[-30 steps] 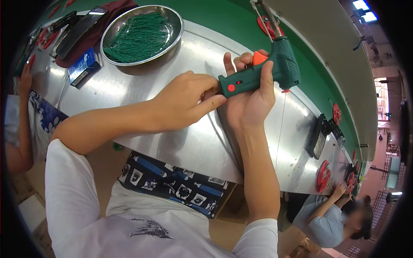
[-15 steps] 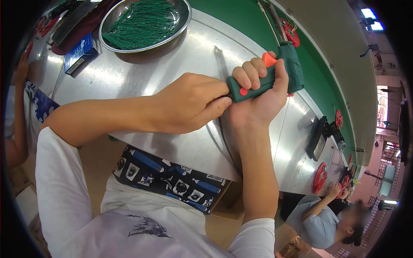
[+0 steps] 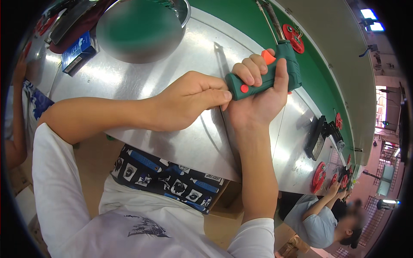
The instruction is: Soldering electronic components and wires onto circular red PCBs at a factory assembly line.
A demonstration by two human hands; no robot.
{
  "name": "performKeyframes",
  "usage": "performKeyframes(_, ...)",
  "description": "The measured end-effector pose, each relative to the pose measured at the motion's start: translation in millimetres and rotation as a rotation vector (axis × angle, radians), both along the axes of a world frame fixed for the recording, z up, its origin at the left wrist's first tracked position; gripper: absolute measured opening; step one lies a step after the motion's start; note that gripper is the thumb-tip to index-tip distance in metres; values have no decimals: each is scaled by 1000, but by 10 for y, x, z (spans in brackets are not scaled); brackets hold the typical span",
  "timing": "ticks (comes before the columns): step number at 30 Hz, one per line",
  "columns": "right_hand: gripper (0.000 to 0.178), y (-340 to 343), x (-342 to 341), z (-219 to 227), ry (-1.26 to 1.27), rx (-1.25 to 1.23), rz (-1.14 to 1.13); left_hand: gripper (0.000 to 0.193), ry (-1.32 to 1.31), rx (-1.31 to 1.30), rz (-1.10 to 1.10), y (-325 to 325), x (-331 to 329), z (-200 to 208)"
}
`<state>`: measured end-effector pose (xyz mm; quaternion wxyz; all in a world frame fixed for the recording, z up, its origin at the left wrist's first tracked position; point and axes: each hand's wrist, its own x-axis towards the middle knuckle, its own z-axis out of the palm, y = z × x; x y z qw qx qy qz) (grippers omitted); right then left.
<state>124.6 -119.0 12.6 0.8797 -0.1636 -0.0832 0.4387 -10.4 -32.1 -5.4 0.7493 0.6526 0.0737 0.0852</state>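
Two bare hands worked on one green gun-shaped tool [image 3: 290, 64], which was held up over the steel tabletop [image 3: 198, 51], to the right of the middle of the view. The right hand [image 3: 260, 96] gripped its handle from below, three fingers curled over the far side and the thumb laid along the near side. The left hand [image 3: 189, 103] was closed at the handle's butt end, thumb against bent forefinger; exactly what lay between those two could not be seen. The tool showed one orange trigger [image 3: 268, 57], one red round button [image 3: 244, 88], one metal tube [image 3: 274, 22] and one thin rod [image 3: 266, 21] beside it, both pointing toward the upper edge. To the left stood one metal bowl [image 3: 187, 15], mostly blurred, with thin green strands [image 3: 165, 4] in it, too many to count, and near it one blue box [image 3: 78, 53]. At least three red round pieces [image 3: 293, 38] could be made out along the right side, with one black device [image 3: 316, 137] among them. Two other people were partly in view: one at the left edge, one in a pale blue top [image 3: 314, 219] at the lower right.
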Motion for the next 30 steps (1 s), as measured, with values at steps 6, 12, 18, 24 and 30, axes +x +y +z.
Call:
performKeyframes(6,25,0,82,-62,-130,-34,52,26,-19,146,74,16,-50,-21)
performKeyframes(12,30,104,67,-68,-311,-114,1,16,-234,818,200,196,-13,120)
performKeyframes(18,34,53,158,-133,-373,-130,-149,18,-411,911,210,220,63,22)
performKeyframes(24,27,-41,412,-36,-286,-122,-442,18,-670,1245,256,163,106,96)
performKeyframes(30,31,-165,685,-80,-255,-137,-474,19,-844,1434,94,-17,82,98)
